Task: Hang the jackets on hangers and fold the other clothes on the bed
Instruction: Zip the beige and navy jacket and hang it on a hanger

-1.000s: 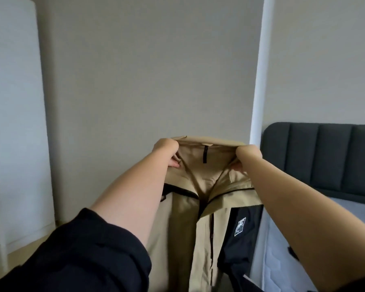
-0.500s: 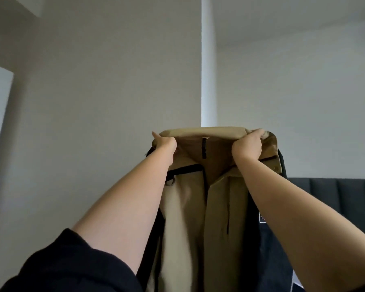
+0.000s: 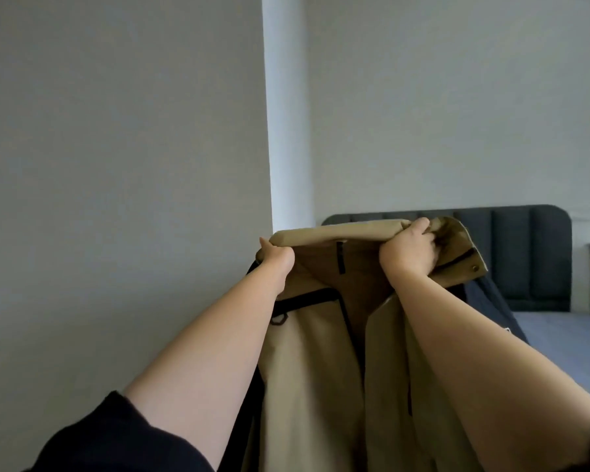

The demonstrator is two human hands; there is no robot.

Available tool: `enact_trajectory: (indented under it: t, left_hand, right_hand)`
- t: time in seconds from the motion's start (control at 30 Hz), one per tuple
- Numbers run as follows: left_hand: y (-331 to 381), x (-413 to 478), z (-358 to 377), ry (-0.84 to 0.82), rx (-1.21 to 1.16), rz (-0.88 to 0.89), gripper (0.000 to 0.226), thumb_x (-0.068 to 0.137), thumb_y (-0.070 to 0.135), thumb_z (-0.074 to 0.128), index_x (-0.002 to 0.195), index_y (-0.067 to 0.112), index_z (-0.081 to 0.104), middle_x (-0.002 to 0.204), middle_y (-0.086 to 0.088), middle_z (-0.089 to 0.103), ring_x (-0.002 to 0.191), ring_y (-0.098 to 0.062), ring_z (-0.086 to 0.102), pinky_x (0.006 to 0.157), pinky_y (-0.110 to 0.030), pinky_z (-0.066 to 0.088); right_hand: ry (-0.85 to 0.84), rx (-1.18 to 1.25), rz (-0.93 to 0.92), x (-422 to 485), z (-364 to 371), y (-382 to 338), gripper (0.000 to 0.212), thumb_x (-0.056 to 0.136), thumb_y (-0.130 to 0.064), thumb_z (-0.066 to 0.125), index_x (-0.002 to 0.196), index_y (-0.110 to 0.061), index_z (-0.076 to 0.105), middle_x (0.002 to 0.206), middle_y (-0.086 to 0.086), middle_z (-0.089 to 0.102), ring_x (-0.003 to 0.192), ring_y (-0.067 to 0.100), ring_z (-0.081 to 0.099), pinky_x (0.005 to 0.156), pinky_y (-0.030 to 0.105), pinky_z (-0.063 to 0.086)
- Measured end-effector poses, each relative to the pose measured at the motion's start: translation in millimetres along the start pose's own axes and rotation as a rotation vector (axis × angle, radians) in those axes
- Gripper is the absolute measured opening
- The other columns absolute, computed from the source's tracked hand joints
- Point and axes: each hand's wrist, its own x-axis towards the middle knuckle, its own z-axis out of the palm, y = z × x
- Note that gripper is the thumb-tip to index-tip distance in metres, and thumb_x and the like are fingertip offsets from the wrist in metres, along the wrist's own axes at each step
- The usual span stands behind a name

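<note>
The person holds a beige jacket (image 3: 307,386) up in the air with both arms stretched forward. The left hand (image 3: 277,260) grips the left end of the collar (image 3: 338,232). Its fingers are mostly hidden in the cloth. The right hand (image 3: 410,252) grips the right end of the collar, with the fingers curled tightly round a bunch of cloth. The two hands are apart, and the collar is stretched almost level between them, with its upper edge rolled over.

The jacket hangs down from the collar with its front open, so the darker inside of the back shows in the middle. A short black loop (image 3: 340,257) is sewn inside, just below the collar. Black trim runs along the left shoulder, and a small black ring (image 3: 280,318) hangs there under the left wrist. Beside the right hand a flap of the collar sticks out, with a brass snap button (image 3: 474,268) on it. Behind the right forearm a dark navy part of the jacket hangs down. The lower end of the jacket is outside the picture.

Behind the jacket on the right stands the bed (image 3: 566,338), with a dark padded headboard (image 3: 532,260). A grey wall (image 3: 116,165) fills the left side, and a white column (image 3: 286,131) rises behind the collar. A black sleeve (image 3: 116,441) is pushed up on the left arm.
</note>
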Motion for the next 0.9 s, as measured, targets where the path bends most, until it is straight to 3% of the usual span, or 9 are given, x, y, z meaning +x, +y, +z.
enact_trajectory:
  t: [0.2, 0.37, 0.43, 0.5, 0.53, 0.63, 0.7, 0.77, 0.9]
  left_hand:
    - [-113.7, 24.2, 71.9, -0.147, -0.061, -0.289, 0.065, 0.091, 0.012, 0.030, 0.149, 0.032, 0.009, 0.147, -0.007, 0.032, 0.127, -0.031, 0.044, 0.104, -0.047, 0.040]
    - [-185.9, 44.1, 116.2, -0.312, -0.144, -0.231, 0.087, 0.093, -0.002, 0.047, 0.149, 0.038, -0.006, 0.155, -0.001, 0.021, 0.136, -0.025, 0.035, 0.108, -0.040, 0.036]
    - [-227.9, 35.3, 122.9, -0.456, 0.038, -0.219, 0.096, 0.088, -0.003, 0.054, 0.148, 0.037, -0.011, 0.155, 0.001, 0.018, 0.132, -0.024, 0.038, 0.092, -0.029, 0.048]
    - [-279.9, 21.1, 125.1, -0.636, 0.278, -0.228, 0.090, 0.088, 0.003, 0.051, 0.148, 0.039, -0.006, 0.152, -0.001, 0.025, 0.104, -0.021, 0.056, 0.060, -0.017, 0.047]
    - [-304.8, 11.1, 125.2, -0.718, 0.405, -0.234, 0.082, 0.090, 0.006, 0.046, 0.149, 0.038, -0.001, 0.153, -0.003, 0.026, 0.097, -0.021, 0.058, 0.059, -0.017, 0.046]
    - [-379.0, -20.7, 129.6, -0.907, 0.725, -0.192, 0.065, 0.096, 0.017, 0.039, 0.151, 0.030, 0.007, 0.156, -0.004, 0.018, 0.129, -0.027, 0.041, 0.094, -0.028, 0.041]
    - [-423.0, -44.7, 133.3, -1.028, 0.942, -0.111, 0.059, 0.100, 0.032, 0.033, 0.151, 0.029, 0.004, 0.159, -0.002, 0.004, 0.144, -0.026, 0.013, 0.113, -0.038, 0.022]
    - [-460.5, -67.2, 134.7, -1.055, 1.134, -0.015, 0.059, 0.100, 0.044, 0.025, 0.151, 0.029, -0.002, 0.159, -0.001, -0.008, 0.146, -0.022, -0.007, 0.116, -0.044, 0.003]
    - [-514.3, -97.4, 131.6, -0.895, 1.252, 0.196, 0.065, 0.097, 0.048, 0.022, 0.150, 0.025, -0.010, 0.158, -0.003, -0.012, 0.145, -0.022, -0.014, 0.114, -0.046, -0.010]
  right_hand:
    - [-0.231, -0.164, 0.082, -0.1, 84.2, 118.8, 0.042, 0.091, -0.012, 0.046, 0.129, -0.007, 0.028, 0.129, 0.022, 0.040, 0.109, 0.038, 0.046, 0.090, 0.045, 0.041]
    - [-0.482, -0.107, 0.060, 4.3, 139.5, 187.9, 0.084, 0.090, -0.007, 0.047, 0.148, -0.031, -0.009, 0.148, 0.001, 0.028, 0.104, 0.029, 0.058, 0.070, 0.036, 0.053]
    - [-0.500, -0.179, 0.015, -14.7, 157.3, 219.3, 0.085, 0.089, -0.004, 0.046, 0.148, -0.034, -0.008, 0.149, -0.001, 0.029, 0.118, 0.030, 0.052, 0.084, 0.042, 0.053]
    - [-0.538, -0.251, -0.027, -49.7, 176.9, 259.4, 0.078, 0.087, -0.005, 0.042, 0.150, -0.025, 0.001, 0.155, 0.004, 0.023, 0.136, 0.029, 0.033, 0.108, 0.047, 0.035]
    - [-0.591, -0.300, -0.027, -73.1, 185.0, 279.6, 0.074, 0.087, -0.006, 0.041, 0.151, -0.019, 0.005, 0.156, 0.006, 0.019, 0.141, 0.026, 0.024, 0.114, 0.045, 0.026]
    - [-0.795, -0.495, -0.032, -156.9, 201.1, 340.3, 0.066, 0.091, -0.013, 0.040, 0.150, -0.011, 0.011, 0.158, 0.007, 0.010, 0.146, 0.019, 0.007, 0.119, 0.040, 0.007]
    - [-0.893, -0.600, -0.025, -210.4, 201.9, 378.3, 0.061, 0.095, -0.024, 0.035, 0.151, -0.014, 0.012, 0.159, 0.005, 0.006, 0.146, 0.018, 0.001, 0.117, 0.038, 0.000]
    - [-0.926, -0.665, -0.025, -252.8, 197.4, 410.6, 0.059, 0.097, -0.033, 0.028, 0.151, -0.017, 0.010, 0.159, 0.003, 0.004, 0.146, 0.016, 0.002, 0.116, 0.033, -0.003]
    - [-0.876, -0.731, -0.060, -285.5, 199.3, 441.1, 0.060, 0.096, -0.035, 0.027, 0.152, -0.016, 0.012, 0.158, 0.005, 0.012, 0.145, 0.016, 0.012, 0.113, 0.028, -0.003]
